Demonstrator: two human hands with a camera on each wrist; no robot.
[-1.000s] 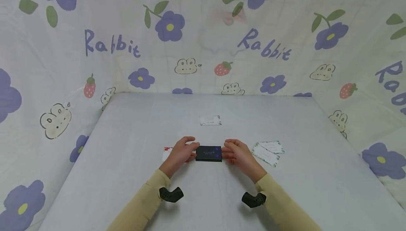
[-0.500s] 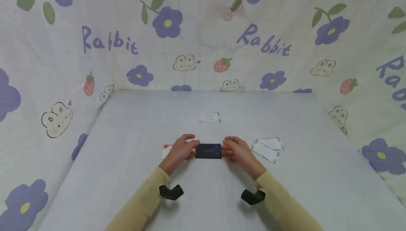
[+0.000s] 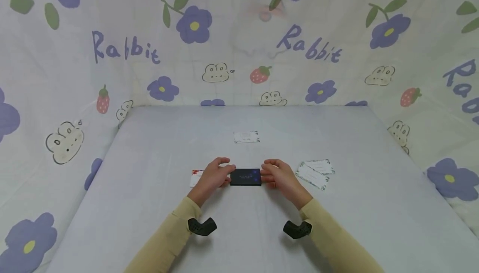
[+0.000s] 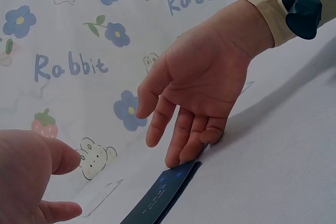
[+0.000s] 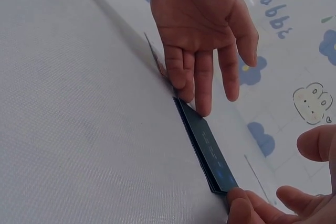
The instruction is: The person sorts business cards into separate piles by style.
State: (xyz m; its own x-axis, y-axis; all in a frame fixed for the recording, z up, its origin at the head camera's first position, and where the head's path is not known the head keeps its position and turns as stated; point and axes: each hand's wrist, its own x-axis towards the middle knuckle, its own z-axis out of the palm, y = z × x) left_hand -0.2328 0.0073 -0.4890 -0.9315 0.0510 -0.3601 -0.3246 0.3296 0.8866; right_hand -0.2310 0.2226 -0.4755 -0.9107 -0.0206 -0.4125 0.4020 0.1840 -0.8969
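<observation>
A small stack of dark blue-black cards (image 3: 245, 177) with faint print and blue spots lies on the white tabletop between my hands. Its layered edge shows in the right wrist view. My left hand (image 3: 212, 178) is at the left end, its fairly straight fingertips (image 5: 203, 106) touching the stack while the thumb stays off. At the opposite end, my right hand (image 3: 283, 182) touches the stack with its lower fingertips (image 4: 173, 159), index finger and thumb held away. Partly hidden beneath or behind my left hand is a white card (image 3: 196, 178) with red flowers.
Two overlapping white cards with green leaf borders (image 3: 313, 177) lie right of my right hand. Farther back lies another white leaf-edged card (image 3: 246, 137). A patterned cloth wall (image 3: 239, 48) encloses the table's back and sides.
The stack's edges look slightly more even than a second ago, with both hands still at its ends. The whole view has shifted slightly; the other cards keep their places on the table.
</observation>
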